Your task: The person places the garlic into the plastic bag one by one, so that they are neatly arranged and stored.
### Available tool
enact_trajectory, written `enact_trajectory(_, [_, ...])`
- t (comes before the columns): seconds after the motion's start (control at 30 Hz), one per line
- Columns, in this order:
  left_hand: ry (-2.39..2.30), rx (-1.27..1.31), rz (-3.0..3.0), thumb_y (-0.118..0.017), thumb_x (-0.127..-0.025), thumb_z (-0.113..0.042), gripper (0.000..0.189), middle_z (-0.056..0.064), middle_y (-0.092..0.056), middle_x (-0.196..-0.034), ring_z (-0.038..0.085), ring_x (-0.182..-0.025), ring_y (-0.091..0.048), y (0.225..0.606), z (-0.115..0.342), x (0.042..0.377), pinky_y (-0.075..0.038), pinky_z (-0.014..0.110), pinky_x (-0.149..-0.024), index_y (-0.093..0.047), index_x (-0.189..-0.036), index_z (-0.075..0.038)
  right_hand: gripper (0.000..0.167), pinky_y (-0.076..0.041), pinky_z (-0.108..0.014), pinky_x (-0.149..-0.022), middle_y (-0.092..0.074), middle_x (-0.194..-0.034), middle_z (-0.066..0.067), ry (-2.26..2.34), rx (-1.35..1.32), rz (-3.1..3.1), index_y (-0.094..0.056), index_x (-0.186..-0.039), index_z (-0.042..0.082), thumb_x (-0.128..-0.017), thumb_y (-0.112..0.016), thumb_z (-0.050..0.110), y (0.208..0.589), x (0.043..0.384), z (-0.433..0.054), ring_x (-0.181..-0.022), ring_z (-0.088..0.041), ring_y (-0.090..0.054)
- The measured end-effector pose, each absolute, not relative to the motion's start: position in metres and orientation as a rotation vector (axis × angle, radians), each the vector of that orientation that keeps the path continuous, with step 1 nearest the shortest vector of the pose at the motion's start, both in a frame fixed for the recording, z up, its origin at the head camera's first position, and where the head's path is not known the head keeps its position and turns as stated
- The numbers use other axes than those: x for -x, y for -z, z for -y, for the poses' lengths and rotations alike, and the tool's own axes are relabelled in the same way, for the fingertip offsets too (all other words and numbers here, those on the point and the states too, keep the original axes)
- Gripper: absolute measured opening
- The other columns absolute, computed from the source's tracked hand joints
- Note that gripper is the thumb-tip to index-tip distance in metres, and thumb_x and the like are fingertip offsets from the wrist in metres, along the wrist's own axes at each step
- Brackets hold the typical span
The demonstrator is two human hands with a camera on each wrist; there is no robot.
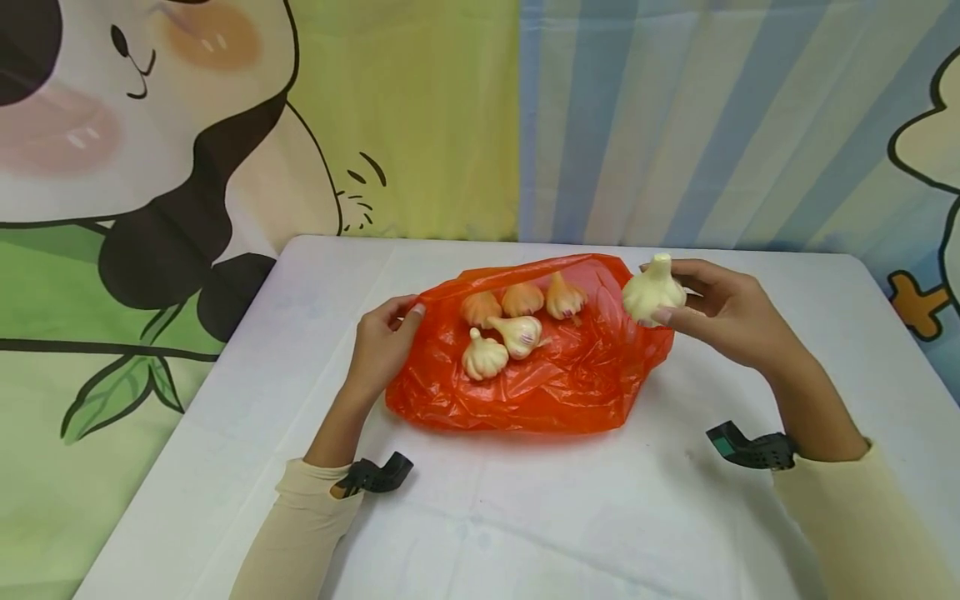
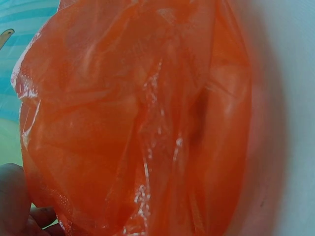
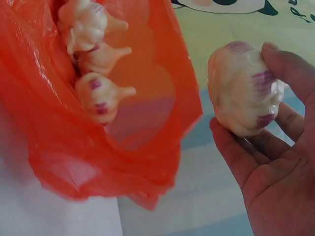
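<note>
A red plastic bag (image 1: 570, 375) lies spread on the table with its mouth facing up. Several garlic bulbs (image 1: 484, 357) rest inside it, a few partly behind the red film. My left hand (image 1: 381, 343) pinches the bag's left rim between thumb and fingers; in the left wrist view the red film (image 2: 108, 123) covers most of the picture. Past the bag's right edge, my right hand (image 1: 731, 312) holds one garlic bulb (image 1: 654, 292) above the table, stem upward. The right wrist view shows purple streaks on that held bulb (image 3: 243, 88), with thumb and fingers around it.
The bag stands on a white-covered table (image 1: 480, 517). Behind the table hangs a printed cloth (image 1: 427, 117) with cartoon figures and stripes. Black straps with small devices (image 1: 753, 447) sit on both wrists, below beige sleeves.
</note>
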State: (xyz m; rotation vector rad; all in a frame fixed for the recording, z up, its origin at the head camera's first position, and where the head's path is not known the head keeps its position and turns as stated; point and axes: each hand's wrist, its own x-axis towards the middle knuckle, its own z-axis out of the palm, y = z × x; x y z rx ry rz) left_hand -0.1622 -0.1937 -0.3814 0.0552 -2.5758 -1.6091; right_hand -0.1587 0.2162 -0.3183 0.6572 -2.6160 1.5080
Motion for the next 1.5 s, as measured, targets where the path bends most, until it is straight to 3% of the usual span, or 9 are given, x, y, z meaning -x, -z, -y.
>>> enact_trajectory(0.2, [1.594,-0.050,2.588,-0.056,-0.099,-0.031,0.037,0.004,-0.064,-0.112,0.022,-0.088,-0.057,0.381,0.194,0.162,-0.054,0.029,-0.074,-0.064,-0.126,-0.007,0.051,-0.050,-0.017,-0.081,-0.055,-0.128,-0.012,-1.546,-0.684,2.658,-0.053,-0.134,-0.002,-0.086,-0.072,0.003,0.327,0.169,-0.197,-0.111,-0.010,-0.056])
enact_trajectory(0.53, [1.594,-0.053,2.579,-0.056,-0.099,-0.032,0.037,0.004,-0.065,-0.110,0.022,-0.085,-0.057,0.380,0.195,0.161,-0.054,0.028,-0.072,-0.064,-0.125,-0.007,0.053,-0.050,-0.023,-0.087,-0.054,-0.133,-0.012,-1.604,-0.779,2.755,-0.052,-0.136,0.001,-0.088,-0.072,0.014,0.336,0.187,-0.173,-0.121,-0.033,-0.052])
enact_trajectory(0.87, [1.620,-0.057,2.570,-0.056,-0.099,-0.031,0.036,0.004,-0.065,-0.108,0.022,-0.085,-0.057,0.379,0.194,0.162,-0.054,0.028,-0.071,-0.064,-0.125,-0.007,0.049,-0.048,-0.027,-0.093,-0.055,-0.128,-0.009,-1.820,-0.920,2.675,-0.054,-0.134,0.003,-0.088,-0.071,0.007,0.355,0.204,-0.155,-0.120,-0.025,-0.052])
enact_trajectory(1.5, [1.609,-0.071,2.585,-0.055,-0.099,-0.031,0.036,0.004,-0.065,-0.106,0.023,-0.084,-0.056,0.380,0.193,0.162,-0.054,0.028,-0.070,-0.065,-0.124,-0.008,0.048,-0.048,-0.032,-0.095,-0.057,-0.124,-0.013,-1.835,-0.842,2.714,-0.055,-0.128,-0.001,-0.085,-0.074,0.008,0.384,0.207,-0.157,-0.119,-0.028,-0.051])
